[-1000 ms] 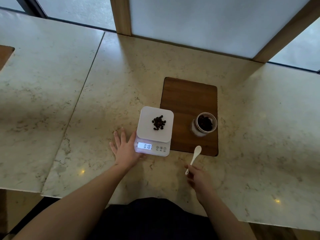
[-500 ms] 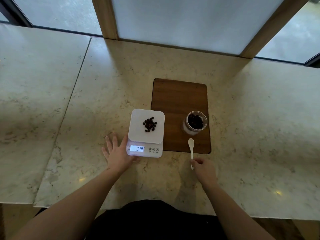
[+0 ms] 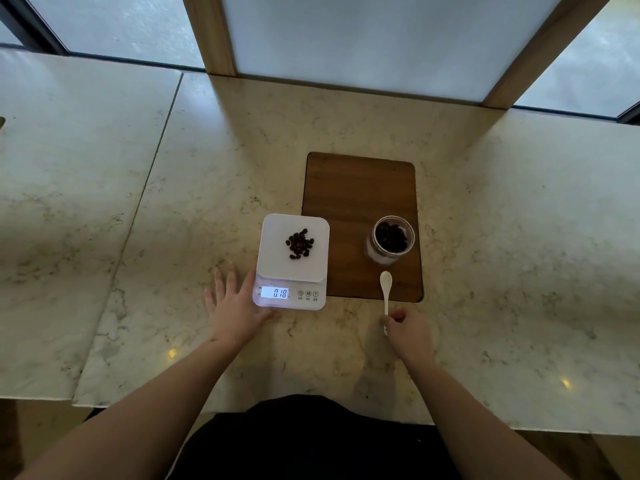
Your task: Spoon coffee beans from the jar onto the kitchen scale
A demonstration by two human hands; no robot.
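Low in the frame, two bare forearms are seen reaching up from the bottom corners over a marble counter (image 3: 485, 237). Left of centre, the left hand (image 3: 235, 308) is laid flat and released, fingers spread, its thumb side touching the near left corner of the white kitchen scale (image 3: 294, 271). Right of centre, the right hand (image 3: 408, 332) is curled around the handle end of a white spoon (image 3: 385, 292), whose bowl is pointed up the frame and lies over the near edge of a wooden board (image 3: 360, 188). On the scale's lit display, 0.18 is read. A small heap of coffee beans (image 3: 300, 243) is seen on the scale's platform. Further up, at centre right, the open jar (image 3: 391, 240) is stood on the board, with beans inside. Along the top, frosted window panels are framed in wood.
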